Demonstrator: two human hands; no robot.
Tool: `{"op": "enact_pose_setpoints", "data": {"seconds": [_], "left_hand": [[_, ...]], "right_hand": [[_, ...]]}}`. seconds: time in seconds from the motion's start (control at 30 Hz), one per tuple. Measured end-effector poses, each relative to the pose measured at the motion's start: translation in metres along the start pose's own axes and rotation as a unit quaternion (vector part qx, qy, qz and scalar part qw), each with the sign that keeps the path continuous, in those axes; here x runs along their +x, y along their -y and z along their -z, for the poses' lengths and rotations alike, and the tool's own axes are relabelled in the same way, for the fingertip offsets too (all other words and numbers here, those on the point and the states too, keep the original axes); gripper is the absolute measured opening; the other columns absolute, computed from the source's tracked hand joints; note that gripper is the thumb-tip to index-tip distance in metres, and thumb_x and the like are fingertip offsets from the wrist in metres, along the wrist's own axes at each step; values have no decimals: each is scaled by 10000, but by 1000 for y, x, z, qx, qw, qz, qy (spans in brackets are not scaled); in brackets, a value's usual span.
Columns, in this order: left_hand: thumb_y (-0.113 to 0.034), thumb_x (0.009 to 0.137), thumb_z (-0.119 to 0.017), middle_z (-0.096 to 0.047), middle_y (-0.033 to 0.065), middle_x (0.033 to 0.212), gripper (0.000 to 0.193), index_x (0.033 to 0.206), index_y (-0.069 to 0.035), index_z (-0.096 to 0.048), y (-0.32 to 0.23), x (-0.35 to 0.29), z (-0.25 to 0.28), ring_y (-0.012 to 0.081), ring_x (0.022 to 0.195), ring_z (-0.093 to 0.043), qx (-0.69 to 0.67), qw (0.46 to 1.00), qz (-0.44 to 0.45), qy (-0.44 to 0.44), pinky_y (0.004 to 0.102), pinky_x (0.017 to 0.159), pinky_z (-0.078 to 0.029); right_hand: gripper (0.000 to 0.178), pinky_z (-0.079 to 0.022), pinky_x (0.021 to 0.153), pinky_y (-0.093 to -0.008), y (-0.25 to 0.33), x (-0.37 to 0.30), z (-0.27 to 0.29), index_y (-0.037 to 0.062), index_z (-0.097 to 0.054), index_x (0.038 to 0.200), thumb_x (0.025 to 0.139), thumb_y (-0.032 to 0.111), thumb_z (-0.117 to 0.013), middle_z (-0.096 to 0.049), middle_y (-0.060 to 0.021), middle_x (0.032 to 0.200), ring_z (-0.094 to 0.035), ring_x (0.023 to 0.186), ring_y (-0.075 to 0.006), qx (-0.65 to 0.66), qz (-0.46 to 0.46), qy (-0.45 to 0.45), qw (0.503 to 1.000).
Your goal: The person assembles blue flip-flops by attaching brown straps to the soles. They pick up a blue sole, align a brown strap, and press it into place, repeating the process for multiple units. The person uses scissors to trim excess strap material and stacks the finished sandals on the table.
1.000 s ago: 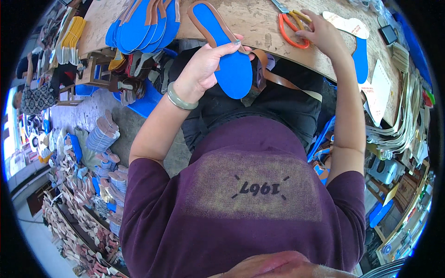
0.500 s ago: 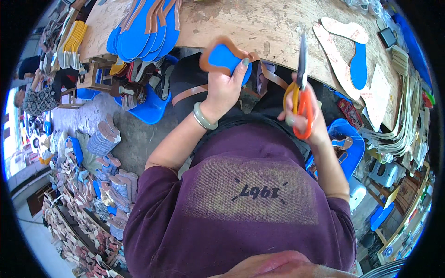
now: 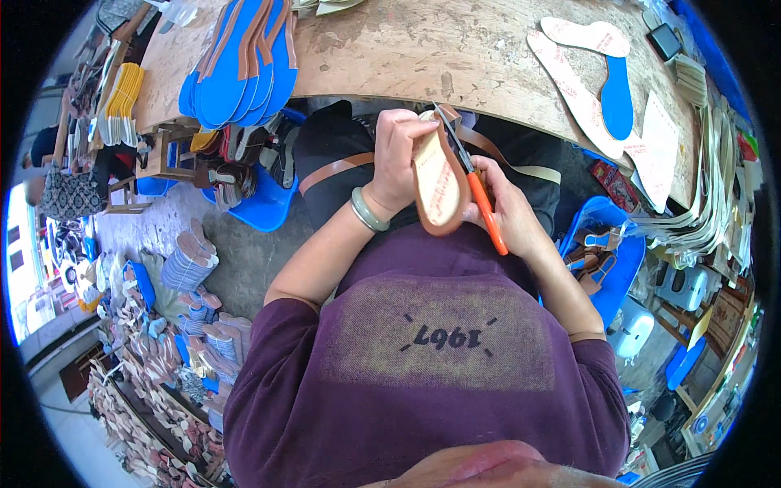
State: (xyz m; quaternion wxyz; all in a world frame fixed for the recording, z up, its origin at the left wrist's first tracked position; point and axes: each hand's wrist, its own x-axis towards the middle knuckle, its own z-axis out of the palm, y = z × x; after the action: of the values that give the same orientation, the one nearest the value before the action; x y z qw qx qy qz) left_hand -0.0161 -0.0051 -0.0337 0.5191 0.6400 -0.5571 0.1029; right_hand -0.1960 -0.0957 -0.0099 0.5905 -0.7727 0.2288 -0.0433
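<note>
Over my lap, my left hand (image 3: 393, 165) is closed on the upper left part of an insole (image 3: 439, 191), its cream printed side showing and a brown band around its edge. My right hand (image 3: 514, 210) grips a pair of scissors (image 3: 486, 213) by the orange handle. The blades lie along the insole's right edge, pointing up toward the table. Some of the right fingers are hidden behind the handle and the insole. Brown strips (image 3: 335, 172) stretch across my dark-clothed legs on both sides.
On the wooden table (image 3: 390, 57) lie fanned blue insoles (image 3: 228, 89) with brown strips at left, and cream sole pieces (image 3: 573, 102) at right. Blue bins (image 3: 264, 203) stand below on both sides. Pale strips (image 3: 704, 215) hang off the right edge. Stacked insoles (image 3: 191, 260) cover the left floor.
The insole has turned from its blue face to its cream face and come lower. My right hand has brought the scissors left and down, against its edge.
</note>
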Motion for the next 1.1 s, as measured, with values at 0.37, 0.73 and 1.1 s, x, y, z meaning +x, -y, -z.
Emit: {"op": "enact_pose_setpoints", "data": {"seconds": [0.37,0.73,1.1], "left_hand": [[-194,947,-542,-657,94,993,232,1072,-3,-580,8,26,36,147,868,-617,-451,816,361,-15,287,806,-490],[-159,952,-534,-642,100,1048,234,1098,18,-579,-19,41,34,155,963,-597,-462,807,365,-42,300,863,-467],[-165,793,-693,-632,75,946,396,1124,-9,-543,-6,102,102,142,808,-611,-160,894,408,93,308,712,-513]], "right_hand": [[604,-495,732,-344,42,40,60,47,-601,1135,669,372,-807,-652,-172,821,-658,782,-268,-176,10,-115,978],[228,-491,662,-362,66,85,17,20,-663,929,915,228,-571,-645,-151,784,-626,704,-272,-48,171,-44,983],[294,-501,730,-395,-21,70,1,38,-650,1008,912,301,-564,-677,-110,866,-654,800,-275,-170,260,-47,949]]}}
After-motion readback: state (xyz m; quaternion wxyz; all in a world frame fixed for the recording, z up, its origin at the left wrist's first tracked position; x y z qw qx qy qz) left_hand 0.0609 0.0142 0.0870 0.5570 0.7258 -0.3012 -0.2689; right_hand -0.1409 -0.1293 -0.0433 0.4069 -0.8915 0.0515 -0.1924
